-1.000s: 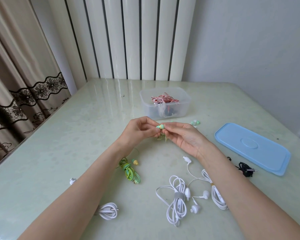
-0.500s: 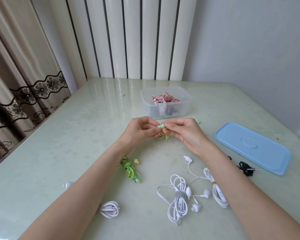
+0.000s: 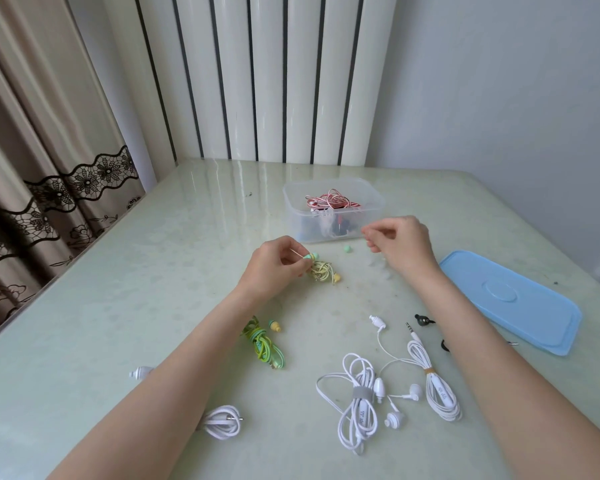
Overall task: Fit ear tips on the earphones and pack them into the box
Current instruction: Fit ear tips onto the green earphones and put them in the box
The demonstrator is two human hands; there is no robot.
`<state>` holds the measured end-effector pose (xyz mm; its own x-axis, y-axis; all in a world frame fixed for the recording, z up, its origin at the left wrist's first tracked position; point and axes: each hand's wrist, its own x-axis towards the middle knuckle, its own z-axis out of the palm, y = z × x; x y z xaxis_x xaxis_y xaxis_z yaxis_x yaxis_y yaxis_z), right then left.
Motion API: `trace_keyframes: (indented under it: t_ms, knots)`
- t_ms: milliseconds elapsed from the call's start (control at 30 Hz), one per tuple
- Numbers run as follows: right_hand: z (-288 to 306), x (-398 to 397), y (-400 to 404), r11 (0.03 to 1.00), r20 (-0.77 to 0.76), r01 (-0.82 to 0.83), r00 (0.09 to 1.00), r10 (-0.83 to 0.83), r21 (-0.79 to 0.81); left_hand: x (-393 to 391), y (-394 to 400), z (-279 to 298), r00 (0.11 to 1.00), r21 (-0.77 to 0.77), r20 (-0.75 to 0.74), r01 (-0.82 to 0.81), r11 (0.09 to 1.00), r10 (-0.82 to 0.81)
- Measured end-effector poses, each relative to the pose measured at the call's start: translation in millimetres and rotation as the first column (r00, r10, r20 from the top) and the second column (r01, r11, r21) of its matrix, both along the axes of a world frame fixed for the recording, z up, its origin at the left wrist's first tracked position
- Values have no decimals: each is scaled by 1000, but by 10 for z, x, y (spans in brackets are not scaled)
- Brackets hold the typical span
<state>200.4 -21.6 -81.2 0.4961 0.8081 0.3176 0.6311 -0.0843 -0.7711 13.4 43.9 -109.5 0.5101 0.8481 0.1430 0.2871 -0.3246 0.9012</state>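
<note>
My left hand (image 3: 274, 266) pinches a mint-green earbud (image 3: 310, 257) just above the table. The earbud belongs to a yellow coiled earphone (image 3: 323, 272) lying under it. My right hand (image 3: 400, 245) hovers to the right, in front of the clear plastic box (image 3: 291, 216), fingers curled, with nothing visible between them. A loose mint-green ear tip (image 3: 347, 249) lies on the table between my two hands. The box holds a red-and-white striped earphone (image 3: 331, 199) and some darker ones.
The blue lid (image 3: 510, 301) lies at the right. Nearer to me lie a green earphone bundle (image 3: 264, 345), two white earphone bundles (image 3: 358, 405) (image 3: 442, 388), a white cable coil (image 3: 223, 423), a white earbud (image 3: 141, 372) and black earphone parts (image 3: 424, 320).
My right hand has let go of the mint-green earbud and moved right and away towards the box. My left hand keeps its hold on the earbud.
</note>
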Motion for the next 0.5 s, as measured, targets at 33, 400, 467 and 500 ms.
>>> trace_keyframes:
  t_ms: [33, 400, 467, 500]
  knots:
    - [14, 13, 45, 997, 167, -2, 986, 14, -73, -5, 4, -9, 999, 46, -37, -12, 999, 14]
    - [-49, -131, 348, 959, 397, -35, 906, 149, -282, 15, -60, 93, 988, 488, -106, -47, 872, 113]
    - [-73, -133, 271, 982, 253, -31, 964, 79, -188, 71, -130, 142, 977, 634, -211, 125, 763, 15]
    - [-83, -147, 213, 987, 119, -41, 991, 60, -158, 92, -150, 127, 952, 664, -307, 225, 713, -14]
